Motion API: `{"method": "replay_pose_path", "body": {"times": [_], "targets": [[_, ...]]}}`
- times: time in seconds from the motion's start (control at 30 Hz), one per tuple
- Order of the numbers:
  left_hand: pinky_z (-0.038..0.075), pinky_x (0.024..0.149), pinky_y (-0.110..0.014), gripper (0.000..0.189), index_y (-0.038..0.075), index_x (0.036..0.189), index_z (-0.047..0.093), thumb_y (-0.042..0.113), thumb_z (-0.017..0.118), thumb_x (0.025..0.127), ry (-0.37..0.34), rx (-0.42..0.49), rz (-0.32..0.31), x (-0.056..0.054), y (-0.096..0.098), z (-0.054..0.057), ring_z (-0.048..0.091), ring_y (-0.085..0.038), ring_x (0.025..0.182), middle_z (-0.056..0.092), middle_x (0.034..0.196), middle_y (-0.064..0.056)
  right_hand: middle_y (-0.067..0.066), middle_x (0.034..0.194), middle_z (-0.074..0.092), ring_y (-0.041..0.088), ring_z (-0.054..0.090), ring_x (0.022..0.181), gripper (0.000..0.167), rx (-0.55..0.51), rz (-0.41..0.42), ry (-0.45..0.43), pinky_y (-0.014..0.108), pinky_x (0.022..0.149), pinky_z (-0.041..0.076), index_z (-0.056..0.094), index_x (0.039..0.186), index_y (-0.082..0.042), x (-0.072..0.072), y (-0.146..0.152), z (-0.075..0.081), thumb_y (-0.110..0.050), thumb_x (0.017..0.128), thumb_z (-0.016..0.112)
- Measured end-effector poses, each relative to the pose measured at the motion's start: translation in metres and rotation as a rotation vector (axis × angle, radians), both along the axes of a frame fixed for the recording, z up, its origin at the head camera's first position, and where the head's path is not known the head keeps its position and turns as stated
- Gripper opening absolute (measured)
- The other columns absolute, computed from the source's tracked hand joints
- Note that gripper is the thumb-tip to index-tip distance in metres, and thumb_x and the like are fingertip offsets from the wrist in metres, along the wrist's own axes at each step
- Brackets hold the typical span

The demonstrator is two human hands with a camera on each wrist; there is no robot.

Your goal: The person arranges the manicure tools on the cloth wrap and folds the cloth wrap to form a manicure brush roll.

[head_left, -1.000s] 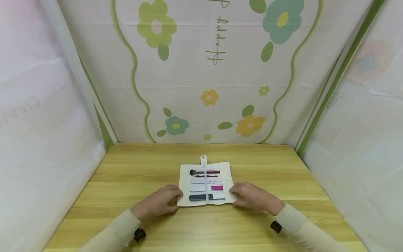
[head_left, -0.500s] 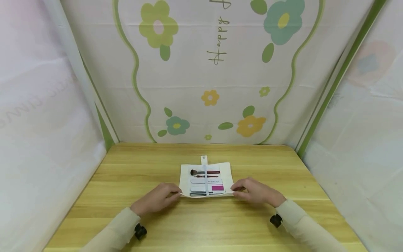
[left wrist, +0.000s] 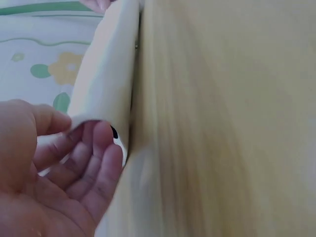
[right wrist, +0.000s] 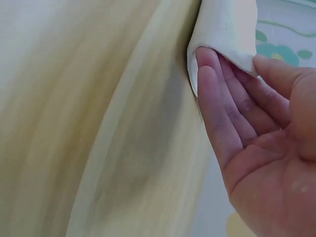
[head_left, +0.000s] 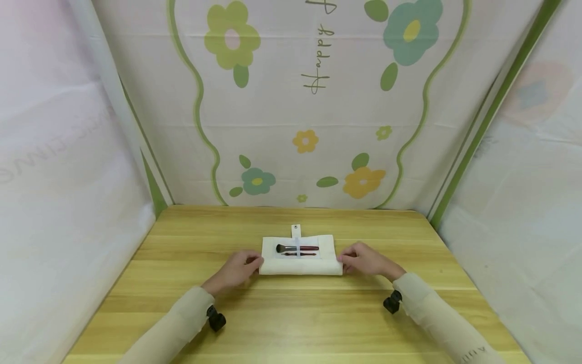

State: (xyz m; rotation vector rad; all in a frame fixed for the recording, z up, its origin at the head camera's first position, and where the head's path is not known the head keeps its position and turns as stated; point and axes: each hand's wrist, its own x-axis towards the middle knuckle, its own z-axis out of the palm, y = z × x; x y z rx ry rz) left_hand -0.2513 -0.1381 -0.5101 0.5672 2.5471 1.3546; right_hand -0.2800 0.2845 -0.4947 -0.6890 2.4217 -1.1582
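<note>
A cream fabric tool roll [head_left: 300, 267] lies on the table with its near edge folded over toward the back. My left hand [head_left: 236, 270] pinches the fold at its left end, thumb outside and fingers tucked under. At the right end my right hand [head_left: 367, 260] grips the same fold, its fingers inside the curled cloth in the right wrist view. A makeup brush [head_left: 297, 248] and a thin dark-red tool [head_left: 299, 254] show in the part still flat, held by a pale elastic band. The nail files are hidden beneath the fold. A strap with a snap [head_left: 296, 230] points to the back.
The wooden table [head_left: 291, 323] reaches back to a hanging white cloth [head_left: 273, 101] printed with flowers. More white cloth hangs along the left and right sides. A small black camera is strapped to each wrist.
Both hands have lifted the roll's near edge and carried it backward, folding it over. The nail files, visible a second ago, are now covered.
</note>
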Motion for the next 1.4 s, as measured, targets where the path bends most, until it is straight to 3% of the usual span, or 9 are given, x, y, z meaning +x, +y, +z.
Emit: {"method": "replay_pose_path", "body": {"times": [0.2,0.37,0.47,0.6,0.77,0.93,1.13,1.27,1.4], "targets": [[0.051,0.062,-0.027,0.019,0.006,0.099,0.071,0.016,0.058,0.109,0.044,-0.001,0.086,-0.009,0.008,0.002,0.059,-0.015,0.073,0.069,0.086,-0.007,0.011,0.090,0.077,0.022,0.075,0.078,0.036,-0.033,-0.144,-0.132,0.037,0.074,0.065,0.078,0.091,-0.002,-0.015,-0.004,-0.001,-0.030,0.108,0.063],[0.058,0.086,-0.036,0.017,0.001,0.116,0.070,0.010,0.069,0.101,0.329,-0.159,0.093,-0.013,0.018,0.007,0.066,-0.019,0.099,0.072,0.108,-0.008,0.004,0.081,0.072,0.013,0.070,0.071,0.039,-0.019,-0.246,-0.232,0.028,0.069,0.062,0.073,0.083,-0.004,-0.021,-0.007,-0.002,-0.036,0.104,0.067],[0.059,0.096,-0.042,0.028,0.002,0.123,0.069,0.011,0.074,0.097,0.503,-0.289,-0.009,-0.011,0.023,0.010,0.066,-0.024,0.113,0.071,0.120,-0.009,0.002,0.076,0.071,0.009,0.069,0.067,0.037,-0.019,-0.290,-0.278,0.024,0.065,0.060,0.078,0.086,-0.003,-0.023,-0.008,-0.002,-0.035,0.103,0.070],[0.059,0.095,-0.037,0.034,0.006,0.126,0.069,0.016,0.079,0.095,0.650,-0.411,-0.217,-0.009,0.029,0.010,0.063,-0.021,0.112,0.067,0.122,-0.006,0.001,0.070,0.072,0.005,0.064,0.058,0.035,-0.008,-0.344,-0.318,0.019,0.058,0.056,0.080,0.085,-0.002,-0.027,-0.011,-0.002,-0.033,0.101,0.073],[0.056,0.087,-0.031,0.033,0.008,0.123,0.068,0.014,0.080,0.093,0.658,-0.489,-0.292,-0.009,0.031,0.006,0.057,-0.017,0.102,0.065,0.118,-0.005,-0.001,0.061,0.065,0.004,0.055,0.049,0.037,0.025,-0.367,-0.292,0.018,0.052,0.050,0.073,0.071,-0.005,-0.032,-0.018,-0.001,-0.032,0.097,0.078],[0.056,0.089,-0.033,0.031,0.007,0.123,0.069,0.012,0.079,0.093,0.624,-0.493,-0.303,-0.010,0.030,-0.002,0.058,-0.017,0.102,0.066,0.118,-0.006,0.001,0.063,0.063,0.010,0.050,0.053,0.036,0.164,-0.286,0.013,0.025,0.054,0.043,0.072,0.075,-0.004,-0.024,-0.027,0.011,-0.031,0.100,0.074],[0.056,0.092,-0.035,0.031,0.006,0.125,0.068,0.012,0.076,0.095,0.605,-0.478,-0.310,-0.010,0.031,-0.003,0.059,-0.018,0.106,0.066,0.123,-0.007,0.013,0.103,0.076,0.023,0.071,0.090,0.030,0.322,0.058,0.544,0.038,0.080,0.061,0.074,0.110,0.002,0.004,-0.034,0.029,-0.025,0.097,0.079],[0.056,0.093,-0.035,0.031,0.006,0.126,0.068,0.011,0.075,0.096,0.600,-0.478,-0.305,-0.010,0.031,-0.002,0.059,-0.018,0.107,0.065,0.124,-0.007,0.016,0.123,0.075,0.029,0.073,0.112,0.045,0.390,0.241,0.719,0.040,0.093,0.062,0.073,0.125,-0.001,0.018,-0.034,0.019,-0.022,0.089,0.087],[0.056,0.093,-0.034,0.029,0.007,0.126,0.068,0.013,0.073,0.099,0.595,-0.476,-0.303,-0.009,0.031,-0.002,0.058,-0.017,0.106,0.065,0.124,-0.006,0.013,0.122,0.075,0.027,0.073,0.110,0.045,0.452,0.271,0.854,0.036,0.091,0.062,0.074,0.125,-0.005,0.023,-0.032,0.004,-0.018,0.085,0.090]]}}
